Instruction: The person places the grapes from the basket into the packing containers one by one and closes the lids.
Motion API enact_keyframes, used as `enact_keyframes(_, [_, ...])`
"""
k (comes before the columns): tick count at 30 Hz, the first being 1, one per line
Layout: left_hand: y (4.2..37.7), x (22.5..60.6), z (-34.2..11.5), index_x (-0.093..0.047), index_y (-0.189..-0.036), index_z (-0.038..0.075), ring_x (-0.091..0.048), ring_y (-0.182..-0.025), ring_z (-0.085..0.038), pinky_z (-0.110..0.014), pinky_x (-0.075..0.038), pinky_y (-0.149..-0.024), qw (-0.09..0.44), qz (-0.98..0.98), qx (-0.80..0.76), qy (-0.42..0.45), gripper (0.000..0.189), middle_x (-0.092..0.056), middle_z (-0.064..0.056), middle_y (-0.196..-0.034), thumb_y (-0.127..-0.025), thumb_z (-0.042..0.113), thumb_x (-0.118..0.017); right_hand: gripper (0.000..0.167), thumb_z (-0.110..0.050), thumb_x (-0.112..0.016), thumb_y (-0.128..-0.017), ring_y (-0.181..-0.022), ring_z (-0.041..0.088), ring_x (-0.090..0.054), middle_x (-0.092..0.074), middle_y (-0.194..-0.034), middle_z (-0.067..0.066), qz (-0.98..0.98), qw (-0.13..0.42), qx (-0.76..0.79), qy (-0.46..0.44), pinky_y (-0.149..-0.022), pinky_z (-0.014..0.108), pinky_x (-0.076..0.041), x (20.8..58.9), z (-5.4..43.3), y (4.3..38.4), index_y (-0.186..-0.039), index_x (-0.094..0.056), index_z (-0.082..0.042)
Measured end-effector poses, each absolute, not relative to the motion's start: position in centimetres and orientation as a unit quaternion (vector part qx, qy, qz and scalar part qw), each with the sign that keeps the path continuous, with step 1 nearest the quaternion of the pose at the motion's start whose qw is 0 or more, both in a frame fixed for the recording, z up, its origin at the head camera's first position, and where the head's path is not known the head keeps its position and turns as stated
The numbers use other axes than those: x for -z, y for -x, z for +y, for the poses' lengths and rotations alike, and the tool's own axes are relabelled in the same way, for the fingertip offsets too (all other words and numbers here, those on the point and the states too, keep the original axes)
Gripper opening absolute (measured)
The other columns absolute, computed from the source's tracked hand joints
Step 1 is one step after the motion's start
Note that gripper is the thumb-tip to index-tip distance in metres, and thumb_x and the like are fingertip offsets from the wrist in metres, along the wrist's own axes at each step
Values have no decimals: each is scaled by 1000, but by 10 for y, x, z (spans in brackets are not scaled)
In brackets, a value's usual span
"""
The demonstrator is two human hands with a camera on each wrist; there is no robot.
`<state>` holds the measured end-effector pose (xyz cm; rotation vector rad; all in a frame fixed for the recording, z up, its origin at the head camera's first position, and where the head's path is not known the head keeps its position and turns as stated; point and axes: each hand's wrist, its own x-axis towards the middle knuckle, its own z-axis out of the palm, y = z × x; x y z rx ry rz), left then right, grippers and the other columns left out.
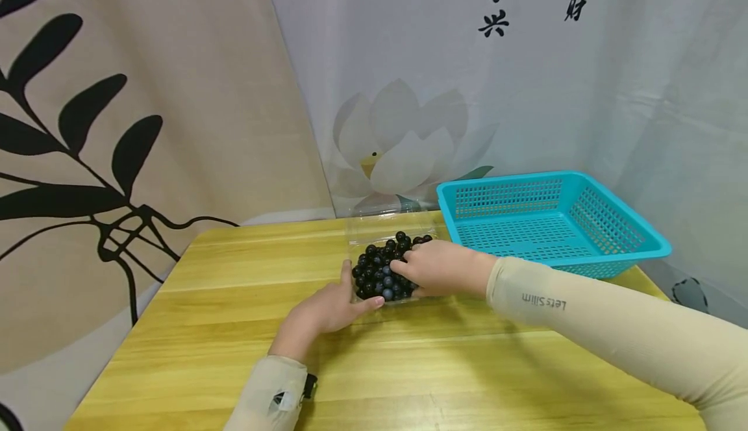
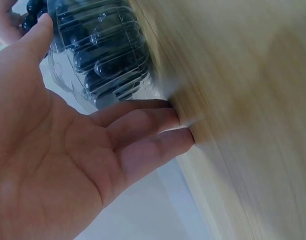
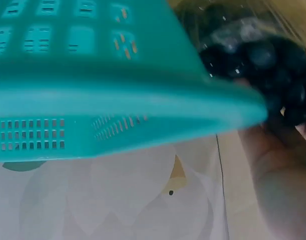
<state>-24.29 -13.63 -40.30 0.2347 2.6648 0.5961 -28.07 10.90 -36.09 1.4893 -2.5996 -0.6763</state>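
Dark round grapes (image 1: 374,275) fill a clear plastic clamshell box (image 2: 137,45) on the wooden table, its transparent lid (image 1: 390,224) raised at the back. My left hand (image 1: 330,307) is at the box's near left corner, thumb along the front and fingers at the left side. In the left wrist view its fingers (image 2: 147,150) are nearly straight, tips against the table. My right hand (image 1: 441,267) reaches over the box's right side, fingers curled round grapes among the heap; its fingertips are partly hidden. The right wrist view shows this hand (image 3: 278,175) beside the grapes.
A turquoise plastic basket (image 1: 634,236) with perforated walls stands at the back right, close beside the box and my right forearm. Its rim (image 3: 142,95) crosses the right wrist view. Behind the table (image 1: 222,353) hangs a printed curtain (image 1: 234,93).
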Motion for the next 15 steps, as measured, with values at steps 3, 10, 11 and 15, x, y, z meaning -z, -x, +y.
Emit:
enact_keyframes(3, [243,404,-136,15,-169,6,-75,-104,-28,-53,-57,-103,201,952,-215,-85,126,-70,-24,-139,-95,81,-53,58,-52,-72,-100,-102,22,-75,-76,-114,4,-862,-15,198,-466,-92,37,-64,354,107,282,-140,-57,-13])
enact_keyframes(10, [243,404,-136,16,-169,7,-76,-101,-27,-54,-57,-101,209,949,-222,-83,127,-71,-22,-139,-94,82,-54,62,-47,-69,-104,-99,20,-74,-75,-115,6,-889,-138,154,-410,-94,39,-63,329,99,283,-152,-52,-11])
enact_keyframes(11, [243,404,-136,17,-169,7,-76,-100,-27,-54,-58,-101,210,949,-222,-82,127,-71,-22,-138,-94,82,-54,62,-47,-68,-104,-101,20,-74,-75,-119,6,-890,-143,147,-406,-95,39,-62,325,98,283,-153,-52,-12])
enact_keyframes(15, [244,404,-137,17,-169,8,-74,-84,-22,-47,-59,-89,212,949,-220,-80,127,-77,-18,-123,-94,82,-53,48,-42,-66,-106,-109,19,-73,-71,-131,5,-888,-123,118,-427,-95,37,-62,311,95,283,-146,-59,-15])
